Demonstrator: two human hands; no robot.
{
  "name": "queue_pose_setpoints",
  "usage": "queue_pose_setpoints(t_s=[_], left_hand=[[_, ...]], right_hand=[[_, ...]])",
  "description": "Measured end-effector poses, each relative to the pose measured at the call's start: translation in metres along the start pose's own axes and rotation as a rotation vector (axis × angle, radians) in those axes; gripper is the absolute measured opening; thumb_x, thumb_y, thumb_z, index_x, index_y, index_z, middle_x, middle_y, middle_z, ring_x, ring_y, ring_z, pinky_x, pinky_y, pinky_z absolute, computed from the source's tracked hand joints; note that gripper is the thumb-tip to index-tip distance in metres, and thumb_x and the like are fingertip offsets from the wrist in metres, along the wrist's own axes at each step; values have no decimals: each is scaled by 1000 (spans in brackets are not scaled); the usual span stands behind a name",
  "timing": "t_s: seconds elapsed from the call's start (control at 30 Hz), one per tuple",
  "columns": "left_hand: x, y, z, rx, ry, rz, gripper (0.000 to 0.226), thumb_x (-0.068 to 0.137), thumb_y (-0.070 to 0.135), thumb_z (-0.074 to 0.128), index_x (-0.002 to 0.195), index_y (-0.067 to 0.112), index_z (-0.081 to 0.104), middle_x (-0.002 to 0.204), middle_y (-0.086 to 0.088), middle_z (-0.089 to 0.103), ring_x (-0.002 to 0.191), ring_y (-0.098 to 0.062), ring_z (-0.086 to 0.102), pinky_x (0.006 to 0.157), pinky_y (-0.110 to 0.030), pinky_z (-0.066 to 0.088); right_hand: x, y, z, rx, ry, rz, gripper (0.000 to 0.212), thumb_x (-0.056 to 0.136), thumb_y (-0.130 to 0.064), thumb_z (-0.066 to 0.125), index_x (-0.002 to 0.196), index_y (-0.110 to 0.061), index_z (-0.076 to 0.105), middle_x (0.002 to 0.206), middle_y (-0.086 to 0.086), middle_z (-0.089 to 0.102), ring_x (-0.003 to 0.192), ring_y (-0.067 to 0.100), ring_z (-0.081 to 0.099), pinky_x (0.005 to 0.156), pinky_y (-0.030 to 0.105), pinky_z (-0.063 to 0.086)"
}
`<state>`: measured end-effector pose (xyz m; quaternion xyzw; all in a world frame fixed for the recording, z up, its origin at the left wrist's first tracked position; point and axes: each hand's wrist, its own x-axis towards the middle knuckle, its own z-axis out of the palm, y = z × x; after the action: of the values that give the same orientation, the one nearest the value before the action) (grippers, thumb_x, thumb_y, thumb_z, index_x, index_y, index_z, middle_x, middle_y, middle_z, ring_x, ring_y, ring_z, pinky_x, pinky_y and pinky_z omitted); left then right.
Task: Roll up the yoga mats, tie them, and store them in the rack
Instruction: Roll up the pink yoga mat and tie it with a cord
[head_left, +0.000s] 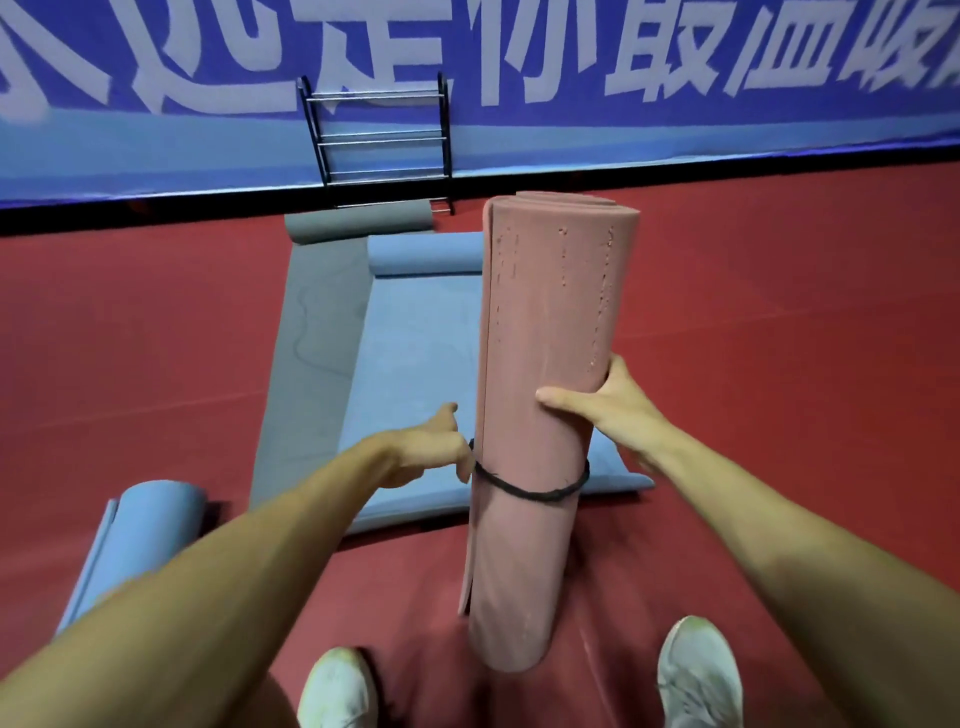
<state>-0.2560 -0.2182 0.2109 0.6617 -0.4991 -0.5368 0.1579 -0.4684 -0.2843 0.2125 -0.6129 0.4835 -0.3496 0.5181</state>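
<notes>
Floor (779, 312) is lying open ahead toward rack (382, 137) at the wall | blue mat (415, 353) is lying half unrolled between | pink mat (545, 312) is standing upright, long axis vertical | right hand (608, 410) is gripping its side, fingers (618, 366) curled | left hand (431, 452) is pinching black cord (519, 491) circling it.

Pink mat (545, 322) matt foam, pitted; rack (379, 137) shiny metal.

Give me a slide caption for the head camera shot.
Right hand grips the upright rolled pink mat while the left hand pinches the black cord looped around it.
</notes>
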Motion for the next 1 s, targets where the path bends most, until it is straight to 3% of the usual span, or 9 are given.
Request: queue_pose_setpoints(t_s=[0.07,0.2,0.27,0.33,0.5,0.7,0.77,0.9,1.0], left_hand=[[10,-11,10,17,-61,41,107,76,3,73,151,18,-3,152,1,23,138,-19,27,110,-32,29],[31,-16,20,-46,47,239,106,50,14,91,138,15,32,131,3,50,121,-15,52,99,-31,47],[37,-18,23,-60,81,299,99,45,15,94,131,15,44,123,3,61,114,-14,59,94,-30,51],[37,-16,25,-84,138,305,88,52,9,93,127,15,47,118,4,63,106,-9,61,91,-27,52],[41,-13,34,-200,240,280,95,52,0,91,133,15,43,118,4,58,104,-13,59,89,-27,51],[47,-29,32,-111,201,326,112,41,-20,82,138,18,40,118,1,62,110,-17,59,96,-35,50],[46,-29,31,-64,266,331,109,40,-13,88,136,19,46,115,4,64,109,-16,60,95,-33,50],[38,-17,27,-147,253,368,74,53,1,90,118,21,60,109,8,68,99,-10,65,84,-22,53],[32,-13,17,-305,179,371,66,62,4,86,122,16,61,115,3,68,105,-14,66,87,-25,53]], right_hand=[[-4,-1,5,10,-50,5,114,37,-55,92,130,-17,39,129,-5,58,109,2,59,94,27,48],[-7,12,9,30,-112,41,114,44,-49,93,131,-29,23,139,-4,44,122,6,48,98,23,43],[-6,18,7,100,-121,50,108,48,-33,87,134,-33,22,129,-12,51,108,-4,54,77,7,46],[-5,21,5,153,-122,72,94,56,-26,79,132,-33,24,118,-21,53,91,-14,54,61,7,45],[-5,51,4,77,-126,240,115,53,-17,93,140,-27,18,127,-10,53,113,10,55,97,38,48],[-8,69,-6,-134,-288,236,153,35,0,91,144,-54,-1,135,-14,41,128,16,45,102,43,47],[-12,75,-2,-241,-237,197,150,32,0,90,146,-50,6,136,-8,46,127,18,47,101,44,48],[-17,70,-2,-458,-10,91,103,47,7,87,136,-21,43,112,5,65,106,24,62,92,41,53],[-20,69,-6,-344,-5,64,86,48,3,90,125,-21,60,103,-2,70,105,18,65,97,30,50]])
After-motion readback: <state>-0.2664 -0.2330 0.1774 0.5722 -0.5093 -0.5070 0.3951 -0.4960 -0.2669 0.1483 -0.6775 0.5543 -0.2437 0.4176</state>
